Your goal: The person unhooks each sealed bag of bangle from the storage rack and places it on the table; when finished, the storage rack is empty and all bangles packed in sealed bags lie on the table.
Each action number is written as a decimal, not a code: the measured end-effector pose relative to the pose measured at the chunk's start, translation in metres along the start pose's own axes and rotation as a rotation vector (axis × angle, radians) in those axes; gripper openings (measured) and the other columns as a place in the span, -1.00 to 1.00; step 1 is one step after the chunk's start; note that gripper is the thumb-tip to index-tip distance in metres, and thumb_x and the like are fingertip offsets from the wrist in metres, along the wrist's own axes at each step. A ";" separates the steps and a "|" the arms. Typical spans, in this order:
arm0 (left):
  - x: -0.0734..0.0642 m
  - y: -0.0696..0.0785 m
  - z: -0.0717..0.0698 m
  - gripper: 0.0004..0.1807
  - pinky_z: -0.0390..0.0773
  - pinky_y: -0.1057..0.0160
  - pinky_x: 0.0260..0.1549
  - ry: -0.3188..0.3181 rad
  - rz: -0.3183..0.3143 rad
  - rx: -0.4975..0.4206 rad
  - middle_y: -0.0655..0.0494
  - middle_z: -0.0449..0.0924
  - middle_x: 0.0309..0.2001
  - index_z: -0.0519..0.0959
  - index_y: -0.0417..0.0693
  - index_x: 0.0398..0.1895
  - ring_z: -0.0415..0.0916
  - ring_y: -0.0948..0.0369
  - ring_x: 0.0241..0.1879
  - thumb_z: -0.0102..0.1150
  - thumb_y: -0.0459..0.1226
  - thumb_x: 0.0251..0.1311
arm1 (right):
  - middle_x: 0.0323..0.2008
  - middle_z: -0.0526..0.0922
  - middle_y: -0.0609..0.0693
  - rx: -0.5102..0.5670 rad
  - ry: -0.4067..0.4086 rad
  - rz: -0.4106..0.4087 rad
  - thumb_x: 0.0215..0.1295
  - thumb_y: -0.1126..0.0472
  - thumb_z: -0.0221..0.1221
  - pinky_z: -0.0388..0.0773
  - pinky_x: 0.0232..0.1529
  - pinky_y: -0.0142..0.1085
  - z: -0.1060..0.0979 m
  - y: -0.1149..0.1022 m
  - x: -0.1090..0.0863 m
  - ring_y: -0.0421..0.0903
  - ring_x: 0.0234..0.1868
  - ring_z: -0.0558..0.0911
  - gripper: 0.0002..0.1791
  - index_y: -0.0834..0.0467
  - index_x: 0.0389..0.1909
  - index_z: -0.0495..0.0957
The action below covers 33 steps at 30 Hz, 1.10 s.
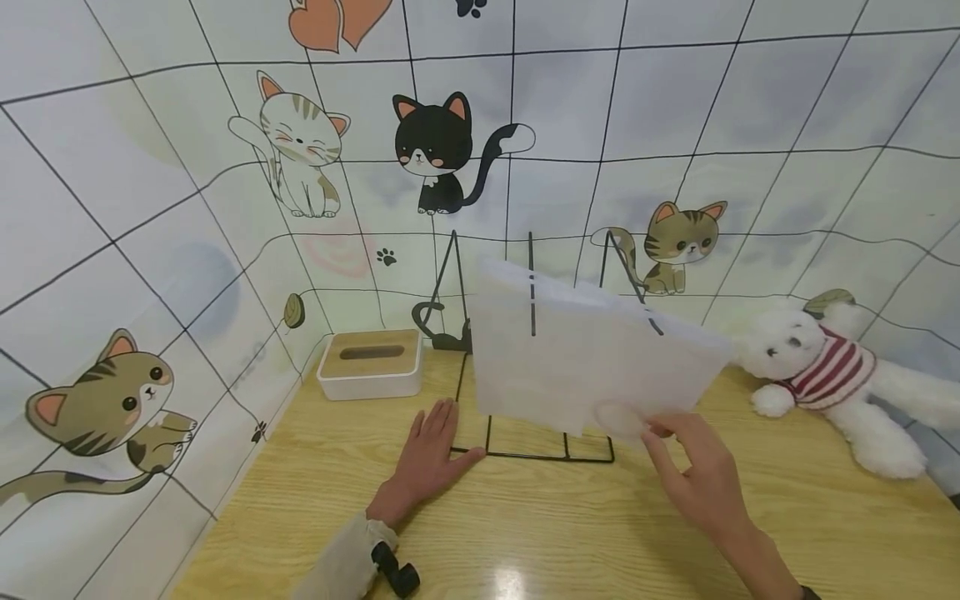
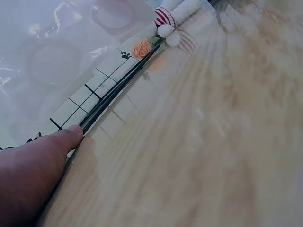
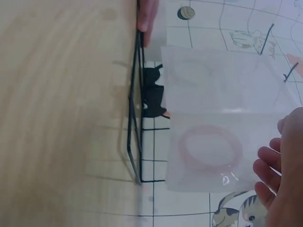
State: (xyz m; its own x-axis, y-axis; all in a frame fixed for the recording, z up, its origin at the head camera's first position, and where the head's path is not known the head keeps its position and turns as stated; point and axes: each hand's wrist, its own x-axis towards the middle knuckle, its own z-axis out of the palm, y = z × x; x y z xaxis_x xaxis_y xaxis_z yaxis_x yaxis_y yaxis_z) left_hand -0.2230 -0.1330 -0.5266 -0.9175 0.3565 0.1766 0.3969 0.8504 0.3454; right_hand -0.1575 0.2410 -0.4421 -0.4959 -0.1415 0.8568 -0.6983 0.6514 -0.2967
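Note:
A black wire rack (image 1: 551, 457) with a black cat figure (image 1: 450, 340) at its left stands on the wooden table. My left hand (image 1: 427, 454) rests flat at the rack's lower left, fingers straight. In the left wrist view its thumb (image 2: 66, 139) touches the rack's wire. With thumb and fingers my right hand (image 1: 697, 471) pinches the lower right edge of a translucent plastic sheet (image 1: 555, 358). The sheet is tilted in front of the rack's upright prongs, some of which show over or through it. A pale pink ring (image 3: 210, 147) shows within the sheet; a second, fainter ring appears above it.
A white tissue box (image 1: 371, 383) with a wooden lid stands left of the rack. To the right lies a white plush toy (image 1: 832, 367) in a red-striped top. Behind the wooden table (image 1: 525, 525) hangs a cat-printed, gridded backdrop (image 1: 570, 108).

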 end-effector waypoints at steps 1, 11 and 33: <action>0.000 0.000 0.000 0.03 -0.13 -0.16 0.53 -0.001 -0.002 0.002 -0.13 -0.01 0.59 -0.01 -0.25 0.58 -0.11 -0.02 0.60 -0.05 0.30 0.33 | -0.37 0.65 0.05 0.011 0.031 -0.005 0.42 0.12 0.20 0.38 -0.10 -0.51 -0.001 0.002 0.002 -0.21 -0.27 0.53 -0.73 0.29 -0.26 0.67; 0.002 -0.002 0.001 0.04 -0.14 -0.14 0.53 -0.016 -0.013 0.009 -0.11 -0.03 0.59 -0.03 -0.22 0.58 -0.13 0.00 0.60 -0.09 0.33 0.32 | -0.48 0.49 -0.02 0.032 0.234 0.111 0.32 0.31 0.22 0.32 -0.16 -0.58 -0.008 0.015 0.022 -0.44 -0.34 0.39 -0.78 0.44 -0.38 0.53; 0.002 -0.003 0.004 0.04 -0.09 -0.19 0.51 0.010 0.010 0.023 -0.14 0.00 0.58 0.00 -0.24 0.58 -0.10 -0.03 0.59 -0.10 0.33 0.33 | -0.24 0.53 -0.48 0.037 0.352 0.212 0.31 0.38 0.20 0.31 -0.23 -0.55 -0.015 0.025 0.060 -0.54 -0.30 0.43 -0.75 0.55 -0.16 0.53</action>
State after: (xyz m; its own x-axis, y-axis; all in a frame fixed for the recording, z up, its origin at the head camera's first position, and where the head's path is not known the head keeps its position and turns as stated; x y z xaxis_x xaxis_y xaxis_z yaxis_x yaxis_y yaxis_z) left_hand -0.2261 -0.1331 -0.5306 -0.9131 0.3609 0.1895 0.4051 0.8555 0.3225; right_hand -0.1966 0.2596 -0.3922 -0.4284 0.2612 0.8650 -0.6206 0.6108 -0.4918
